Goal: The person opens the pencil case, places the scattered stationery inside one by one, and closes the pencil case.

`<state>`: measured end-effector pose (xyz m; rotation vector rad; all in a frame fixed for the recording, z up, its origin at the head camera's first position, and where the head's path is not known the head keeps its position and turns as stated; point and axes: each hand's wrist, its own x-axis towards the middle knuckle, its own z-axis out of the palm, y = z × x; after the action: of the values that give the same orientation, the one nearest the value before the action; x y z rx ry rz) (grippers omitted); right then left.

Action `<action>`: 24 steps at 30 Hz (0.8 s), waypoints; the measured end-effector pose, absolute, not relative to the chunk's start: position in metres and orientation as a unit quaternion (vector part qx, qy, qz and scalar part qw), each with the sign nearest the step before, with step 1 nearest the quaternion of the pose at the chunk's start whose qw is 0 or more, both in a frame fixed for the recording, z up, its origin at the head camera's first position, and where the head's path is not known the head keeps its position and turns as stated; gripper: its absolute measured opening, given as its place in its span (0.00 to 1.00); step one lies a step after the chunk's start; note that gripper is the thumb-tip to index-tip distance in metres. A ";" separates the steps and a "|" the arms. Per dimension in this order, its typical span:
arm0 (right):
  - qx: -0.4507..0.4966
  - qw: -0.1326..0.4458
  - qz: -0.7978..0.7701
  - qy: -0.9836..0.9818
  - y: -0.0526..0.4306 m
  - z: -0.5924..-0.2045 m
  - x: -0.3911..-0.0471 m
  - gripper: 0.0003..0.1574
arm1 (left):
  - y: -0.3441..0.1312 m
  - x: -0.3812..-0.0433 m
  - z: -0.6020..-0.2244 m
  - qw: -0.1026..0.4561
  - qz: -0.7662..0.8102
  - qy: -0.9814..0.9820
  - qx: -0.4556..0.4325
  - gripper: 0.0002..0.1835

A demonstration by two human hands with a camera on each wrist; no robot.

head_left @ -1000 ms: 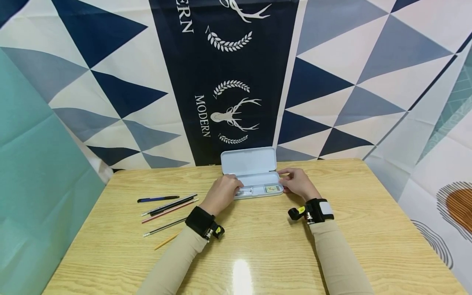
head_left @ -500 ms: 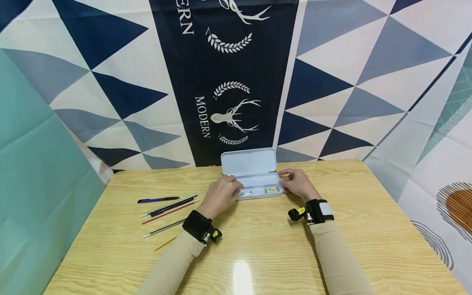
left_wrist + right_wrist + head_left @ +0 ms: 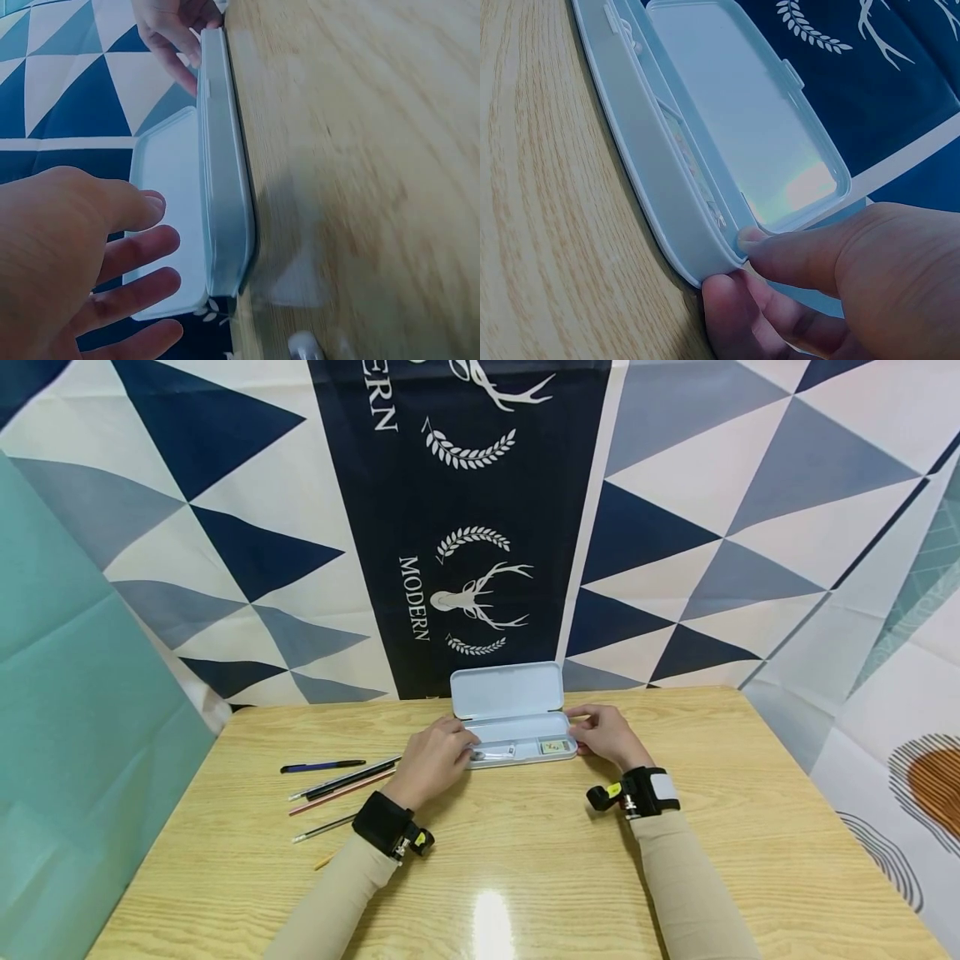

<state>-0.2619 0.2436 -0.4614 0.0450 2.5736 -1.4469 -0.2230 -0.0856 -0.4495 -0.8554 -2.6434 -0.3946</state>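
A light blue pencil case (image 3: 517, 727) lies at the table's far edge, its lid (image 3: 507, 690) raised. In its front compartment are a small clear item (image 3: 498, 752), whose kind I cannot tell, and a small block like an eraser (image 3: 555, 747) with a printed sleeve. My left hand (image 3: 433, 758) hovers at the case's left end; in the left wrist view its fingers (image 3: 146, 251) are spread with nothing between them. My right hand (image 3: 606, 737) pinches the right end, its thumb (image 3: 795, 255) on the rim and the fingers below against the outer wall.
Left of my left forearm lie a blue pen (image 3: 322, 766), a black pen or pencil (image 3: 348, 783), a red pencil (image 3: 341, 792), and other pencils, one partly under my sleeve. A patterned cloth (image 3: 480, 527) hangs right behind the case.
My left hand has drawn back to the left, out of the front compartment, baring more of the clear item. The right hand keeps its place on the case.
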 end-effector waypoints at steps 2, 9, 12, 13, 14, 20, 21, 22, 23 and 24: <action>0.016 0.095 -0.487 0.868 0.244 -0.462 -0.262 0.27 | -0.089 -0.222 -0.450 0.170 -0.137 -0.929 -0.298 0.07; 0.020 0.096 -0.488 0.867 0.244 -0.462 -0.262 0.27 | -0.099 -0.220 -0.449 0.185 -0.132 -0.930 -0.289 0.07; 0.018 0.094 -0.490 0.866 0.244 -0.463 -0.263 0.26 | -0.105 -0.219 -0.449 0.186 -0.129 -0.931 -0.285 0.06; 0.017 0.093 -0.491 0.866 0.244 -0.464 -0.263 0.26 | -0.107 -0.219 -0.449 0.185 -0.131 -0.932 -0.283 0.07; 0.017 0.092 -0.491 0.866 0.244 -0.464 -0.263 0.26 | -0.109 -0.219 -0.449 0.184 -0.131 -0.932 -0.282 0.07; 0.015 0.090 -0.492 0.866 0.244 -0.464 -0.263 0.26 | -0.120 -0.216 -0.449 0.195 -0.126 -0.934 -0.272 0.07; 0.015 0.090 -0.492 0.866 0.244 -0.464 -0.263 0.26 | -0.122 -0.216 -0.449 0.196 -0.124 -0.934 -0.270 0.07; 0.015 0.090 -0.492 0.866 0.244 -0.464 -0.262 0.26 | -0.123 -0.215 -0.448 0.197 -0.123 -0.935 -0.269 0.07; 0.015 0.090 -0.492 0.866 0.244 -0.464 -0.262 0.27 | -0.125 -0.215 -0.448 0.197 -0.122 -0.935 -0.267 0.06; 0.015 0.091 -0.492 0.866 0.244 -0.464 -0.262 0.27 | -0.127 -0.214 -0.448 0.198 -0.121 -0.936 -0.265 0.06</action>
<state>-0.2623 0.2436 -0.4636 0.0439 2.5737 -1.4608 -0.2141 -0.1269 -0.4482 -0.7428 -2.6191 -0.3387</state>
